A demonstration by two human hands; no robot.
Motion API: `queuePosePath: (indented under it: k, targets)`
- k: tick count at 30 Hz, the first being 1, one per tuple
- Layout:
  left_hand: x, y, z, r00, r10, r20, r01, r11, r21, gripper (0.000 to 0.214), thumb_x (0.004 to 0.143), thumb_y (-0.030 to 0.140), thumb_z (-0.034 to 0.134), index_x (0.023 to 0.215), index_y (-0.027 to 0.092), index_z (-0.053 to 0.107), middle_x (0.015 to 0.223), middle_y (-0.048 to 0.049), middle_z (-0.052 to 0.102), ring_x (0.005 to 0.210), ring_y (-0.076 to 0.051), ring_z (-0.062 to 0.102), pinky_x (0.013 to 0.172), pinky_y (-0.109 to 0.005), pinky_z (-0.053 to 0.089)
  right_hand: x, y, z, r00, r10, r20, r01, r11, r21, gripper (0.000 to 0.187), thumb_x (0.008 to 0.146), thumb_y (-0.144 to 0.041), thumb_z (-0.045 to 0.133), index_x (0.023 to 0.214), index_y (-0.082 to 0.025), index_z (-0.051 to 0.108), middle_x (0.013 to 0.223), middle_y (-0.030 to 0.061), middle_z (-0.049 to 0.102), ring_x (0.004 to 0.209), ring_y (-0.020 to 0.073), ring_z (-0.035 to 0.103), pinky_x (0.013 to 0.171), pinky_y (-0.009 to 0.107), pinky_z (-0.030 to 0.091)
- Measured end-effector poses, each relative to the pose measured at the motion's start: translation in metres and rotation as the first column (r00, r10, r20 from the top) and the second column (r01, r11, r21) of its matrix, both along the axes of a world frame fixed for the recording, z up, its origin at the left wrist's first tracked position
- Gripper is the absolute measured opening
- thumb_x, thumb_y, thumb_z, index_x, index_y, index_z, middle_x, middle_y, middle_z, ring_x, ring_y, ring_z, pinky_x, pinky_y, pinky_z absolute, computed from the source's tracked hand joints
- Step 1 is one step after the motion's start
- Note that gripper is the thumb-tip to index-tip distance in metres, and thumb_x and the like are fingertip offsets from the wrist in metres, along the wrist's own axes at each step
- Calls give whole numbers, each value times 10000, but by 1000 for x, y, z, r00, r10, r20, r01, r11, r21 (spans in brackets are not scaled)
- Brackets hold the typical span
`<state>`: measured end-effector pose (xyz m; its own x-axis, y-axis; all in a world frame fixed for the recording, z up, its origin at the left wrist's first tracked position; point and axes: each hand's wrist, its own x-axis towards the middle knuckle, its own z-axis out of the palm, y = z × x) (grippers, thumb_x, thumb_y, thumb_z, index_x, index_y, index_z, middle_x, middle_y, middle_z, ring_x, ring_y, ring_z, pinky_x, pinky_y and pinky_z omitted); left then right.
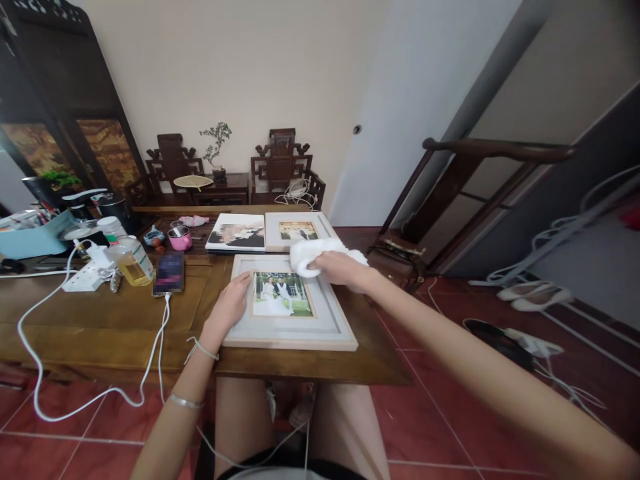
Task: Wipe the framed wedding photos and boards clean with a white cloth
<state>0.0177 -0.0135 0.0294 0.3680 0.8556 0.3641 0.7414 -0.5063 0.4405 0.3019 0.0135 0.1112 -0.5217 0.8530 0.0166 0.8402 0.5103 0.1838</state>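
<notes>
A light wooden picture frame (pixel 290 341) with a wide pale mat lies flat near the front edge of the wooden table. In its middle is a photo (pixel 281 294) of two people in wedding clothes on grass. My left hand (pixel 229 308) grips the frame's left side, its fingers over the rim. My right hand (pixel 345 270) is closed on a bunched white cloth (pixel 306 256), which lies against the frame's upper right corner. Behind it are a second framed photo (pixel 299 231), partly covered by the cloth, and a white-edged photo panel (pixel 236 232).
On the table (pixel 125 333) to the left are a phone (pixel 169 273) on a charging cable, a bottle of yellow liquid (pixel 134 261), a power strip (pixel 85 277), a pink cup (pixel 180 237) and a blue box (pixel 37 233). A dark wooden chair (pixel 450 193) stands at the right.
</notes>
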Motion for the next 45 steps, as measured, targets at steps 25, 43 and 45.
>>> queuePosePath:
  k: [25, 43, 45]
  targets:
    - [1, -5, -1, 999, 9, -51, -8, 1000, 11, 572, 785, -28, 325, 1309, 135, 486, 1420, -127, 444, 1332, -209, 389, 1103, -406, 346, 9, -150, -28, 967, 147, -208, -156, 987, -26, 543, 619, 19, 421, 1029, -191, 709, 1327, 120, 536, 1314, 274, 382, 1095, 455, 323]
    - [-4, 2, -5, 997, -7, -81, 10, 999, 41, 595, 722, -81, 349, 1257, 92, 544, 1359, -141, 513, 1295, -205, 443, 1106, -378, 352, -5, -9, -38, 988, 55, -141, -42, 995, 93, 493, 709, -51, 445, 1160, -110, 635, 1331, 168, 521, 1317, 309, 345, 1055, 509, 282]
    - [-2, 1, -3, 997, -2, -82, 5, 999, 41, 582, 732, -81, 342, 1252, 82, 545, 1356, -147, 514, 1295, -202, 443, 1106, -372, 350, -5, -33, -37, 987, 83, -139, -74, 995, 70, 481, 706, -55, 451, 1138, -113, 653, 1330, 168, 523, 1319, 313, 345, 1074, 510, 258]
